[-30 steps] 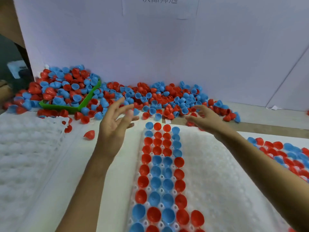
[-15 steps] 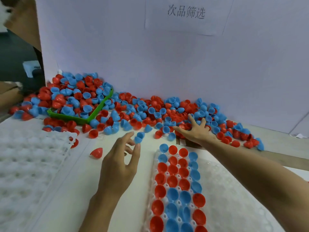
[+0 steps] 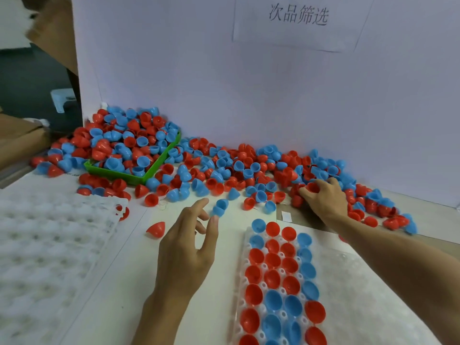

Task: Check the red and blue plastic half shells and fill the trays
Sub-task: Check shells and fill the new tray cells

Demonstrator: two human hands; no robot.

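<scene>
Head view only. Left hand (image 3: 185, 247) hangs over the bare table (image 3: 119, 282), fingers loosely spread, holding nothing. Just past its fingertips: a blue half shell (image 3: 220, 207) on the table, close to the index and middle fingers but contact can't be confirmed. To the left of that hand, a lone red half shell (image 3: 156, 229) lies on its side, apart from everything else.

Right hand (image 3: 323, 200) reaches into the near edge of the pile of red and blue half shells (image 3: 236, 168), fingers curled round a red shell (image 3: 312, 187); thumb side partly hidden, so the grip looks like a pinch but I can't see it fully.

Between the two forearms, nearer the right one: clear tray (image 3: 353, 282) with its leftmost columns filled with red and blue shells, open side up; the rest of its cells bare. Far left of the left hand: white empty tray (image 3: 49, 245).

Beyond the left hand, green bin (image 3: 139, 176) sits buried in the pile, heaped with shells. White backboard (image 3: 249, 95) behind the pile, with a paper label (image 3: 298, 16) up top.
</scene>
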